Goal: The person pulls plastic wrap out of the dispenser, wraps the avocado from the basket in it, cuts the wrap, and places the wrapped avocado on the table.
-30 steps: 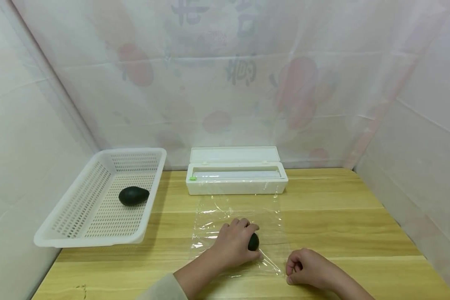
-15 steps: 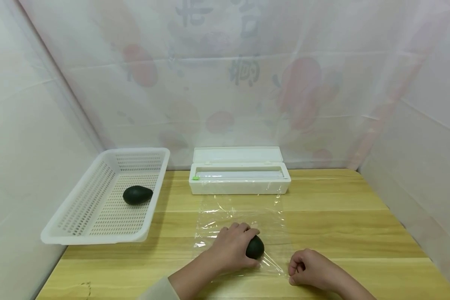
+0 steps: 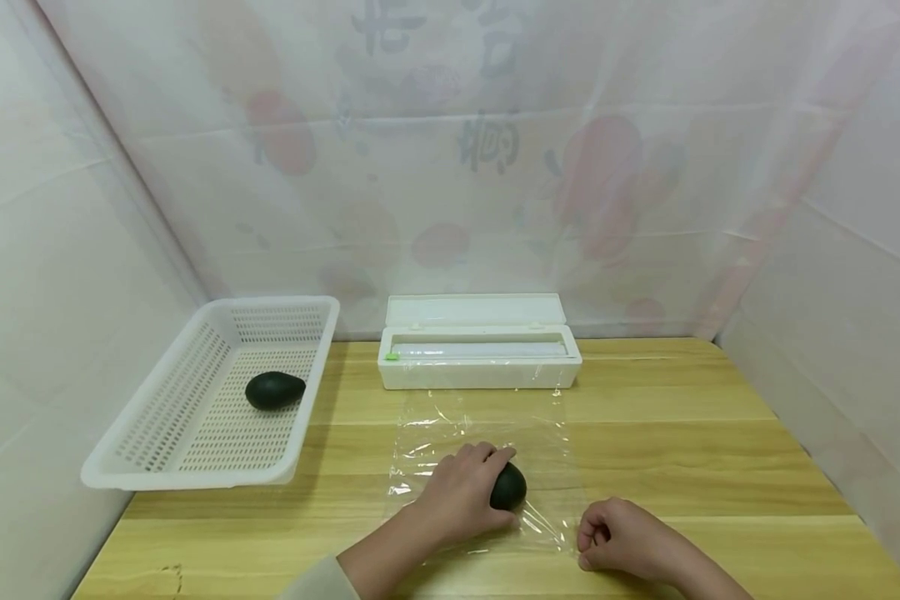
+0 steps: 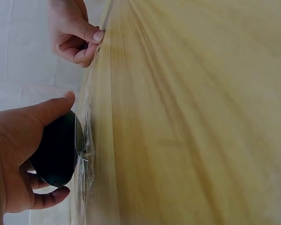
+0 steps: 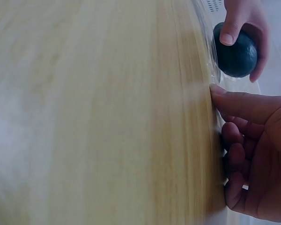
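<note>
In the head view, my left hand grips a dark green avocado, thumb on the near side and fingers over the far side. Under it a sheet of clear cling film lies spread on the table, creased near the fruit. The left wrist view shows the avocado lying against the film. My right hand pinches the film's near right corner between thumb and forefinger. Its other fingers curl in loosely, as the right wrist view of that hand shows.
A white cling film box stands at the back with its lid up; the film runs from its roll. On its front left edge sits a green slider. To the left, a white plastic basket holds another avocado.
The avocado shows more beyond my left fingers than a second ago, then shifts slightly away from me over the last half second. My right hand keeps its place. The head view has shifted slightly.
</note>
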Motion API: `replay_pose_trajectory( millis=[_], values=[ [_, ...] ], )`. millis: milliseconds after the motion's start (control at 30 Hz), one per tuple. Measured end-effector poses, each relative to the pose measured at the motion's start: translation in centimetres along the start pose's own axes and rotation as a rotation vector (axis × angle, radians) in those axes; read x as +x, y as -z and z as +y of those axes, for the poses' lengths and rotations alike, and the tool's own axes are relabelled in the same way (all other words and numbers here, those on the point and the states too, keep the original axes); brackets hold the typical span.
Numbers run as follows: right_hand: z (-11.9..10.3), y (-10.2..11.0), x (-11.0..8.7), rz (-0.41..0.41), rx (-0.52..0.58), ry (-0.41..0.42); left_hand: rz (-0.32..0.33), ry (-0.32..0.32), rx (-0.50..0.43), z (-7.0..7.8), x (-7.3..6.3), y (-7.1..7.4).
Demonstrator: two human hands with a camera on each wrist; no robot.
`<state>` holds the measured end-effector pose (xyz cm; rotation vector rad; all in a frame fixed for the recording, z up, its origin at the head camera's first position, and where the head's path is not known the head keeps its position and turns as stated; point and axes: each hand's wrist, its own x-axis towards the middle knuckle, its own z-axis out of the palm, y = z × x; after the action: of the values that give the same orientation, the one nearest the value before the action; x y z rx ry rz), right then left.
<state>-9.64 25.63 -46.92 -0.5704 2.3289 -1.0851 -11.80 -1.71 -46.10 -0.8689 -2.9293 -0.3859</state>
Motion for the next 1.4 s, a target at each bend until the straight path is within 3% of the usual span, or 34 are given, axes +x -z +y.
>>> replay_pose_trajectory(
  millis=[367, 500, 600, 700, 767, 833, 933, 1067, 1200, 1300, 1400],
  values=[
    [-0.2, -0.1, -0.1, 0.014, -0.013, -0.005, 0.001, 0.034, -0.029, -0.3, -0.9, 0.4],
    [-0.3, -0.3, -0.2, 0.035, -0.027, 0.011, 0.009, 0.079, -0.082, -1.0, -3.1, 2.0],
    [-0.4, -0.3, -0.2, 0.048, -0.031, 0.034, -0.022, 0.114, -0.108, -1.9, -5.3, 2.9],
    [-0.4, -0.3, -0.2, 0.050, -0.027, 0.042, -0.027, 0.120, -0.127, -2.7, -7.4, 2.8],
    [-0.2, -0.2, -0.3, 0.058, -0.042, 0.053, -0.007, 0.126, -0.124, -2.5, -8.0, 2.5],
    [0.0, -0.2, -0.3, 0.069, -0.055, 0.061, 0.030, 0.136, -0.122, -1.8, -7.7, 2.0],
    [0.5, -0.3, -0.4, 0.097, -0.077, 0.083, 0.043, 0.179, -0.110, 0.0, -5.5, 1.5],
    [1.0, -0.8, -0.3, 0.095, -0.063, 0.092, -0.041, 0.191, -0.027, 1.7, -2.8, 1.2],
    [0.8, -1.1, -0.2, 0.104, -0.071, 0.094, -0.120, 0.111, 0.031, 1.8, -2.2, 1.0],
    [0.5, -0.8, -0.3, 0.127, -0.094, 0.089, -0.132, 0.049, -0.031, 1.2, -2.1, 1.0],
    [0.4, -0.5, -0.4, 0.131, -0.105, 0.082, -0.102, 0.051, -0.105, 0.7, -1.6, 0.8]
  ],
)
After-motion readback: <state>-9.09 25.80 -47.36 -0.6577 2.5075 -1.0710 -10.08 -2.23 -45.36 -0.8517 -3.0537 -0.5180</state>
